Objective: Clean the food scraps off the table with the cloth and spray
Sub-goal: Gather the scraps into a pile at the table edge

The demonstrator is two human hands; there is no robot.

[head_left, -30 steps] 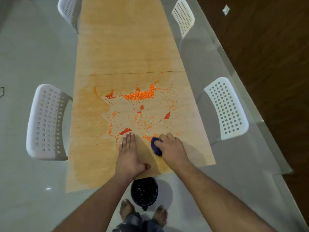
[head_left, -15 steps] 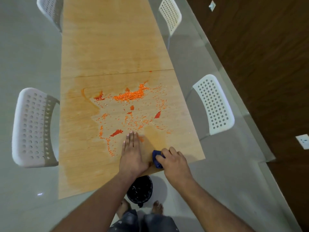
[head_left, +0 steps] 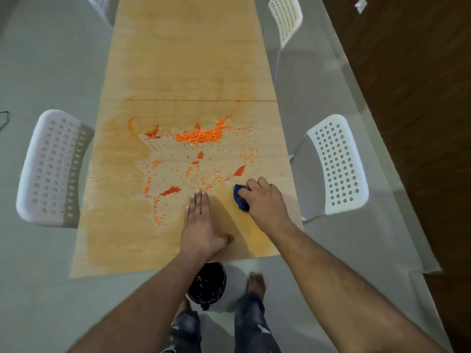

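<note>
A long wooden table [head_left: 183,59] stands on a grey floor [head_left: 46,59], with white chairs [head_left: 54,166] along both sides. Orange scraps [head_left: 198,136] lie scattered in the middle of the table. The left hand [head_left: 201,225] lies flat, fingers straight. The right hand [head_left: 265,205] grips a blue cloth [head_left: 240,201] on the table, beside the scraps.

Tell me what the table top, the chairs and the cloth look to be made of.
Table top: pale wood or wood-look laminate, matt, grain lines visible. Chairs: likely moulded white plastic, smooth, punched with round holes. Cloth: soft dark blue fabric, bunched under the right hand; weave too small to tell.
</note>
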